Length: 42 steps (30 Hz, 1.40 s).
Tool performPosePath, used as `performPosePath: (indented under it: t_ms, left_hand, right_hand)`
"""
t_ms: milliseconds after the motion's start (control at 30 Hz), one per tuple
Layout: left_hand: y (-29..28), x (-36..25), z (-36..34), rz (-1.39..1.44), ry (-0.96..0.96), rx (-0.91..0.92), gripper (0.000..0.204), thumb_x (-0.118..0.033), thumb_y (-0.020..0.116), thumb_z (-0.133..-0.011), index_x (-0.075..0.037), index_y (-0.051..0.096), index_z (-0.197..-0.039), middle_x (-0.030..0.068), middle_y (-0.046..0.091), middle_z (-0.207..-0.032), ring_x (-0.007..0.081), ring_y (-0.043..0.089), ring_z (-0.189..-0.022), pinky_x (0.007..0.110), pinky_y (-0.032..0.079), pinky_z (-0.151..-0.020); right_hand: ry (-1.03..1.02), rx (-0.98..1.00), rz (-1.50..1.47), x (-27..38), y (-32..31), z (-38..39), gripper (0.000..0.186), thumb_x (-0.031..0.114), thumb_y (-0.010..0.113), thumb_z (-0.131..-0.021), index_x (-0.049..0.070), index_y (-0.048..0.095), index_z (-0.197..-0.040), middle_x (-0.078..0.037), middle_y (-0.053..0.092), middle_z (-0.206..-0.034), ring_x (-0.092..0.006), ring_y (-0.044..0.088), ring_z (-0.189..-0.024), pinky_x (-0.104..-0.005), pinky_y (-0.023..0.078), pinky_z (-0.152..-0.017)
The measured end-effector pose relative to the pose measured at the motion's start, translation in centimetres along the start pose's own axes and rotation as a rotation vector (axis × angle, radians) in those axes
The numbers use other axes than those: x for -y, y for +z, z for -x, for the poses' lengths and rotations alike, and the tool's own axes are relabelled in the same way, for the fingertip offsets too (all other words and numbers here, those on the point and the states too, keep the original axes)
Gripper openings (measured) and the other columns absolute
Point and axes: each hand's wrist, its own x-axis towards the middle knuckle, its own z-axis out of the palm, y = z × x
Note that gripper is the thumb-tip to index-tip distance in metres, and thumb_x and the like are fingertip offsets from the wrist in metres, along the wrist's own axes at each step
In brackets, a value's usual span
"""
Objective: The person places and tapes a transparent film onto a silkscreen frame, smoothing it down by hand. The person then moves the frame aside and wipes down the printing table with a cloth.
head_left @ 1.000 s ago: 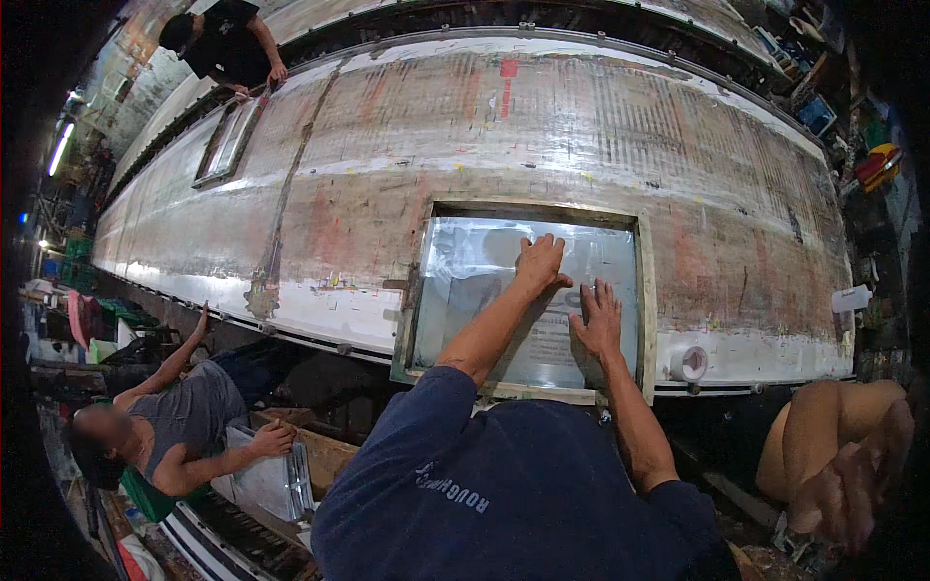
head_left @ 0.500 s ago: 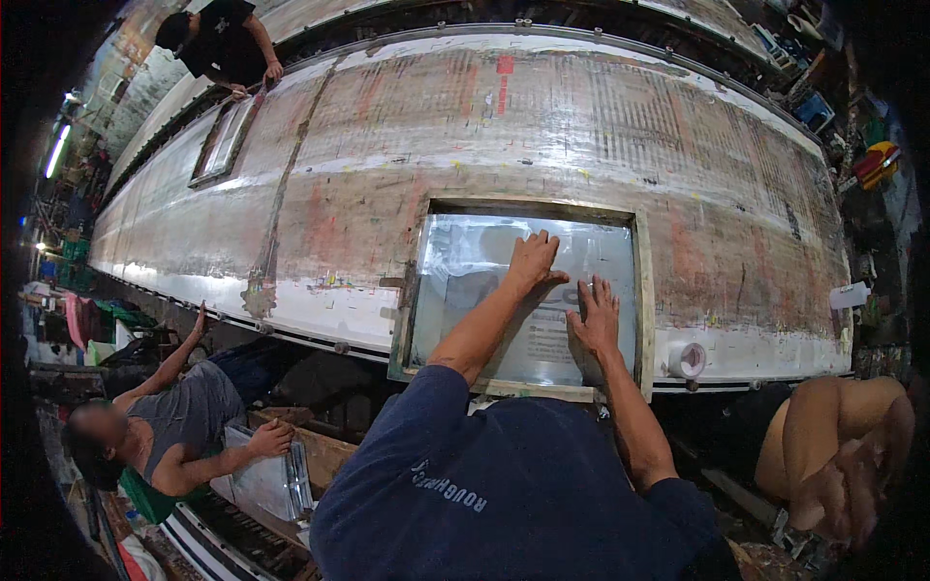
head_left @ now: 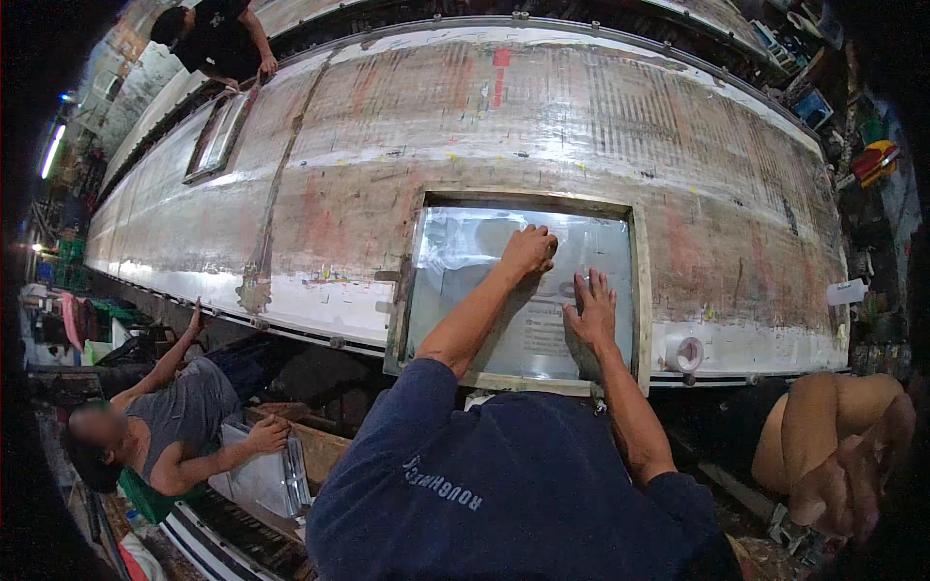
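Note:
A wooden-framed screen [head_left: 465, 320] lies on the long worn table before me, with a glossy see-through sheet over it and faint dark print beneath. My left hand [head_left: 528, 252] rests on its upper middle. The fingers are curled in toward the thumb, and whatever may be between them is hidden. To the right of it, my right hand [head_left: 593, 315] presses flat on the sheet with fingers spread, beside the printed lines.
A roll of tape [head_left: 684, 354] stands right of the frame, and a white bottle [head_left: 848, 292] lies at the table's right end. Across the table a person in black [head_left: 218, 39] handles a smaller frame [head_left: 215, 145]. Another person [head_left: 184, 416] sits at left; bare limbs [head_left: 823, 445] show at right.
My left hand's fingers have curled in from a more spread pose, still near the same spot. My right hand stays flat, shifted up slightly on the sheet.

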Motion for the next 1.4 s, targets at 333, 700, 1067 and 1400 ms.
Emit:
performPosePath:
  t_ms: [333, 700, 1067, 1400]
  left_hand:
    - [0.4, -1.6, -0.8, 0.105, 0.022, -0.057, 0.049, -0.044, 0.080, -0.073, -0.011, 0.065, -0.106, 0.0113, 0.059, -0.113, 0.0350, 0.058, -0.109, 0.051, 0.049, -0.085]
    - [0.3, -1.1, 0.6, 0.041, -0.286, -0.235, 0.036, -0.037, 0.076, -0.077, -0.008, 0.069, -0.098, 0.0119, 0.063, -0.107, 0.0347, 0.061, -0.106, 0.051, 0.052, -0.083]
    - [0.5, -0.7, 0.3, 0.021, -0.091, -0.147, 0.035, -0.035, 0.074, -0.078, -0.006, 0.069, -0.098, 0.0135, 0.063, -0.110, 0.0344, 0.061, -0.107, 0.053, 0.052, -0.085]
    - [0.5, -1.7, -0.5, 0.055, 0.095, -0.075, 0.036, -0.037, 0.076, -0.077, -0.008, 0.067, -0.097, 0.0157, 0.061, -0.112, 0.0377, 0.059, -0.108, 0.052, 0.052, -0.085]
  right_hand:
    - [0.006, -0.002, 0.005, -0.1, 0.1, 0.0, 0.074, 0.036, 0.068, -0.085, 0.016, 0.043, -0.152, -0.017, 0.027, -0.163, -0.0389, 0.022, -0.151, -0.0603, 0.016, -0.120]
    - [-0.010, -0.026, 0.005, 0.1, 0.0, 0.0, 0.074, 0.037, 0.068, -0.085, 0.016, 0.044, -0.151, -0.018, 0.028, -0.162, -0.0387, 0.022, -0.150, -0.0598, 0.016, -0.120]
    - [0.023, 0.014, 0.024, -0.1, 0.1, -0.2, 0.073, 0.037, 0.068, -0.085, 0.017, 0.045, -0.150, -0.017, 0.027, -0.162, -0.0383, 0.021, -0.151, -0.0593, 0.016, -0.120]
    - [-0.014, -0.045, -0.005, 0.2, -0.1, 0.7, 0.074, 0.035, 0.070, -0.084, 0.019, 0.044, -0.152, -0.017, 0.028, -0.162, -0.0389, 0.021, -0.151, -0.0609, 0.017, -0.120]
